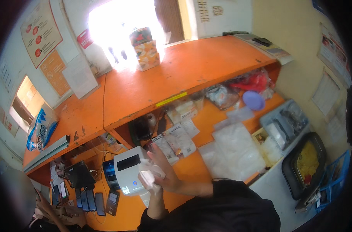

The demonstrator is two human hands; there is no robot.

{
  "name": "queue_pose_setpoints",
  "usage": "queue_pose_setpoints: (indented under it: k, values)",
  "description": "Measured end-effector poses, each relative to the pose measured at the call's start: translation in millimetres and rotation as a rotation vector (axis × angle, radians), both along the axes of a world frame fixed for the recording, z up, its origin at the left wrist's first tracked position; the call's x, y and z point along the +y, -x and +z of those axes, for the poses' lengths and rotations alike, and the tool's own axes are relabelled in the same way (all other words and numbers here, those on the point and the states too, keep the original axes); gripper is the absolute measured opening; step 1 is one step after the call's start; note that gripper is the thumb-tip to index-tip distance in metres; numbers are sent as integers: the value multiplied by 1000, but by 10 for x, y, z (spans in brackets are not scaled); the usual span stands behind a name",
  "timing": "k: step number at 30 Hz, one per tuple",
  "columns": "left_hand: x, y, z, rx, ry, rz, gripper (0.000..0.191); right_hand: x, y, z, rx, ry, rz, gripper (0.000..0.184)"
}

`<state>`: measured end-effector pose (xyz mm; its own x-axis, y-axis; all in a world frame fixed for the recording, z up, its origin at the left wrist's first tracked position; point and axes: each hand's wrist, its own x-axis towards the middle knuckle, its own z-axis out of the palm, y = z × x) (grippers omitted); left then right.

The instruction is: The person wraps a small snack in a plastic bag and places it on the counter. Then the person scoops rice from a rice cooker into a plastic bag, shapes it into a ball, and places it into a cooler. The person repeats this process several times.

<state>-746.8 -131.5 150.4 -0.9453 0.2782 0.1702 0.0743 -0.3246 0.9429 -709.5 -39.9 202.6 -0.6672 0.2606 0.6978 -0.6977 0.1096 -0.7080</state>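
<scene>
My left hand grips a blurred white crumpled sheet, paper or thin plastic, in front of the label printer. My right hand is close against the same sheet with its fingers stretched upward; blur hides whether it grips it. Just left of the hands stands the white label printer with a dark window on top. A pale strip shows below the printer, partly behind my left forearm. Printed slips lie on the orange desk beyond my right hand.
Several phones and a handheld terminal lie left of the printer. Another person's hand is at the far left. White plastic bags, a blue-grey tray and a black food container are on the right. An orange counter rises ahead.
</scene>
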Motion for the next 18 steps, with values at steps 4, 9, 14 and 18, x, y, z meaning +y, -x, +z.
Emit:
queue_pose_setpoints:
  k: [4, 9, 14, 18]
  values:
    - [74, -106, 108, -136, -222, -226, 61, 132, -290, 97, 147, -346, -130, 64]
    - [400, -159, 277, -221, -604, -620, 71, 269, -538, 65, 215, -459, -197, 53]
    - [858, -785, 698, -440, -807, -677, 71, 524, -917, 195, 162, 37, -358, 34]
    - [1019, -900, 652, 165, -388, -412, 77, 987, -1038, -25, -106, 559, 223, 46]
